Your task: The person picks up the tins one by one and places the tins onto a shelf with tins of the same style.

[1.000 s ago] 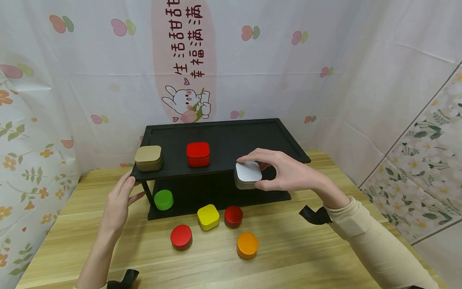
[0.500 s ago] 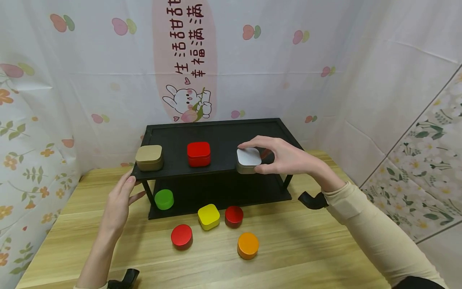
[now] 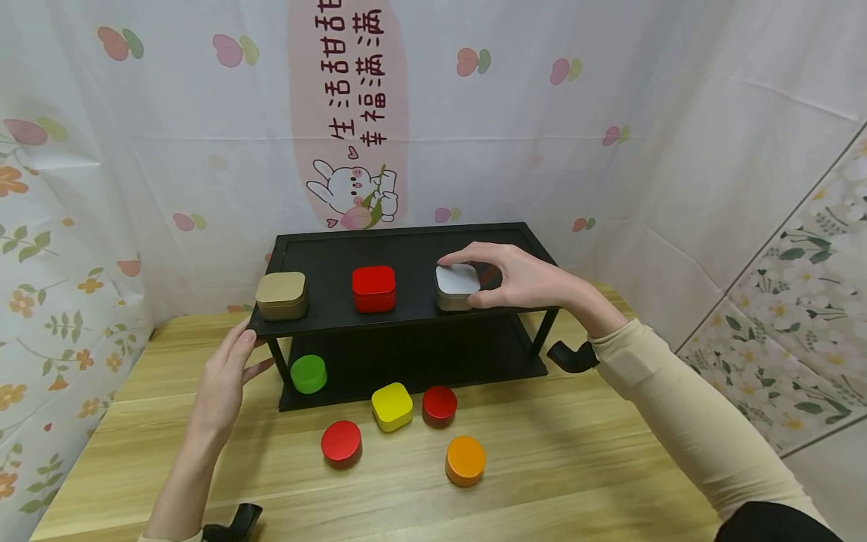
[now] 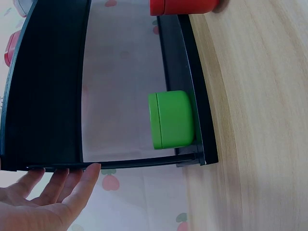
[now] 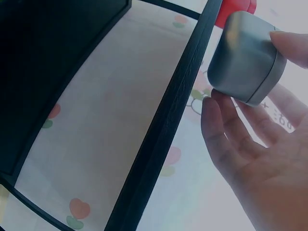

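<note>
My right hand [image 3: 518,278] pinches a square silver tin [image 3: 457,286] with a pale lid between thumb and fingers. The tin is upright at the front edge of the upper tier of a black two-tier shelf [image 3: 433,248]; whether its base touches the tier I cannot tell. In the right wrist view the tin [image 5: 243,57] shows its side beside the shelf's front rail. My left hand [image 3: 220,384] touches the shelf's upper left side, fingers fairly straight in the left wrist view. A red square tin [image 3: 374,290] and a gold square tin [image 3: 281,296] stand on the upper tier.
A green round tin [image 3: 308,374] stands at the lower tier's left end. On the wooden table [image 3: 542,482] in front are a yellow square tin [image 3: 391,407], a dark red round tin [image 3: 439,406], a red round tin [image 3: 341,444] and an orange round tin [image 3: 465,461]. Patterned cloth [image 3: 508,150] hangs behind.
My right hand has brought the silver tin up and back from in front of the shelf to its upper tier, then slightly left. My left hand has stayed at the shelf's side.
</note>
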Demonstrator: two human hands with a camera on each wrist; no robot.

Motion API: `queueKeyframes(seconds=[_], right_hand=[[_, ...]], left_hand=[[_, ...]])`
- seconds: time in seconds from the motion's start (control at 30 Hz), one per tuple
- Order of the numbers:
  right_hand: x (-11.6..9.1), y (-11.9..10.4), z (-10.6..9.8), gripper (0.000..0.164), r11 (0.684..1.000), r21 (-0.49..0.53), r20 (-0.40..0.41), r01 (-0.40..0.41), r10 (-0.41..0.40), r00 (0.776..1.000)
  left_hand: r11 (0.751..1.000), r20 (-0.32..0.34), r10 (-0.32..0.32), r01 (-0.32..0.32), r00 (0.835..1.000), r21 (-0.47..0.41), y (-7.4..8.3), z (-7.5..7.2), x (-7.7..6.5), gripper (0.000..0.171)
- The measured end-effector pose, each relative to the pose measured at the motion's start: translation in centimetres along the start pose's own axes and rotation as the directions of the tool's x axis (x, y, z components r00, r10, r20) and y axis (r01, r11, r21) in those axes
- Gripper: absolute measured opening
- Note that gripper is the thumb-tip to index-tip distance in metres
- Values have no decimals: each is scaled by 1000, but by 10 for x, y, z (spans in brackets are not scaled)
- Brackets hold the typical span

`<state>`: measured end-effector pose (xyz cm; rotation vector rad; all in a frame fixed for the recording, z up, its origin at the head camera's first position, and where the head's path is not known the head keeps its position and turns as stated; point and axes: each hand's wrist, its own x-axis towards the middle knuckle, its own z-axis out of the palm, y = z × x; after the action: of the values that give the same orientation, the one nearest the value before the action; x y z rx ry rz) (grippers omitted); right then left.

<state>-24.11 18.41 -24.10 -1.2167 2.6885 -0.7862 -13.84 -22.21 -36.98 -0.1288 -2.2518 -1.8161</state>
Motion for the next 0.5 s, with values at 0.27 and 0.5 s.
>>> queueKeyframes(seconds=[0.27,0.5], right_hand=[[8,5,-2,55,999,-17,7,-31,31,999],[13,11,-5,56,1000,-12,30,-26,26,999]], left_hand=[[1000,-1,4,-4,1000,-1,0,0,-1,56],[1000,-8,7,-7,1000,-29,0,0,-1,56]])
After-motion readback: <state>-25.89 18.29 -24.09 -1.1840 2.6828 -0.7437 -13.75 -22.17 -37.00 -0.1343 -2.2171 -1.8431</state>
